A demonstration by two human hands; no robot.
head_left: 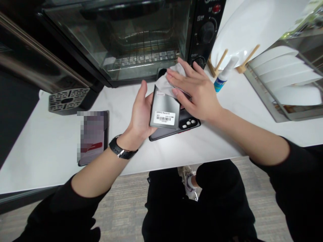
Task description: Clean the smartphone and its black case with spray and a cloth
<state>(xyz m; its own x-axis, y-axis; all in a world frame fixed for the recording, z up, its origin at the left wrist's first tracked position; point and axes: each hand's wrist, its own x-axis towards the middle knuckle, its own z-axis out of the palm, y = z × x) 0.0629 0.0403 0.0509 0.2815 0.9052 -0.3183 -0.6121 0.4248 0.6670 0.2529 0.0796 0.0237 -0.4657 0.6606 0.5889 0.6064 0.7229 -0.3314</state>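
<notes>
My left hand (142, 111) is closed around the left edge of a dark smartphone (164, 103), its labelled face turned up and a white barcode sticker at the near end. Over the phone's far end, my right hand (198, 89) presses a pale grey cleaning cloth (164, 84) with a zigzag edge. The cloth and fingers hide that end. Beneath the phone, a black phone case (165, 133) with camera cut-outs lies on the white counter. A second dark device (94, 134), partly blurred out, rests left of my left wrist.
A toaster oven (121, 43) stands right behind my hands. To the right are a small spray bottle (220, 80), a large white plate (239, 37) on a wooden stand, and a metal rack (272, 107) of white dishes. A machine with a drip tray (68, 99) stands left.
</notes>
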